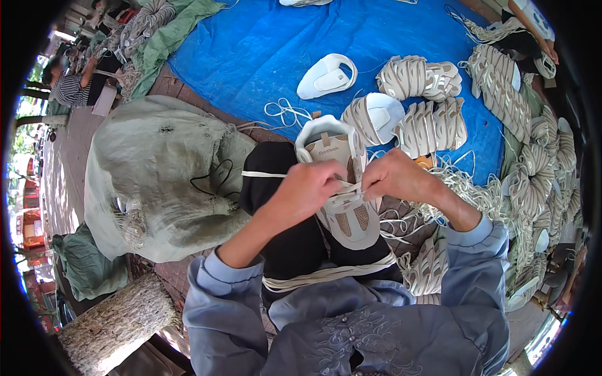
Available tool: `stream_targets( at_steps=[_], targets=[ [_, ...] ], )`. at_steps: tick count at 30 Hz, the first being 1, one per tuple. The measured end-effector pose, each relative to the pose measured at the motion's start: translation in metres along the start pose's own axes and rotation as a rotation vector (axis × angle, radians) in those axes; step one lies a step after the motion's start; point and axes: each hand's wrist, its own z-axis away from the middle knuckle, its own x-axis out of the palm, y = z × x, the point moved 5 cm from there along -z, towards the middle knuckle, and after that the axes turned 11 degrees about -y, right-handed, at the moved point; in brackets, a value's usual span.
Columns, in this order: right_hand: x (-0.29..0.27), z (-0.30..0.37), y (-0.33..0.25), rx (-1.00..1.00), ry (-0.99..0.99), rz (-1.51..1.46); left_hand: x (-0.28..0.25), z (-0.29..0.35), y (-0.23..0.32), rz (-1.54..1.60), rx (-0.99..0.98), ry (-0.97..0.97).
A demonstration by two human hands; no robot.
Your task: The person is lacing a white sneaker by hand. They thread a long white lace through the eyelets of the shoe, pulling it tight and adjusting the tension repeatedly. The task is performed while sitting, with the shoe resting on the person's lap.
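Note:
A beige and white shoe upper [354, 229] rests across my black-clad knees, its toe toward me. Over its eyelets my left hand [311, 186] is closed in a pinch on a white shoelace [349, 187]. Opposite it, my right hand [399, 178] pinches the same lace at the other side of the opening. The lace runs short between the fingertips, and the fingers partly hide the eyelets. A bundle of pale laces [329, 272] lies across my thighs, and one strand [260, 174] crosses my left knee.
Beyond my knees a blue tarp [251, 56] carries a loose white upper [327, 76] and nested stacks of uppers [431, 128]. Tangled laces [467, 194] lie right. A pale sack [160, 182] bulges left, near a stone block [119, 323]. Other people [72, 88] sit far left.

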Motion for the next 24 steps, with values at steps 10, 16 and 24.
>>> stream_targets(
  at_steps=[10, 16, 24],
  targets=[
    [0.019, -0.011, 0.016, -0.139, 0.020, -0.520, -0.107, 0.080, -0.049, -0.429, -0.122, 0.300],
    [0.020, -0.010, 0.000, -0.212, 0.102, -0.213, -0.102, 0.096, -0.055, -0.716, -0.172, 0.255],
    [0.013, -0.004, -0.020, -0.448, 0.405, 0.347, -0.089, 0.075, -0.046, -0.734, 0.000, 0.300]
  ],
)
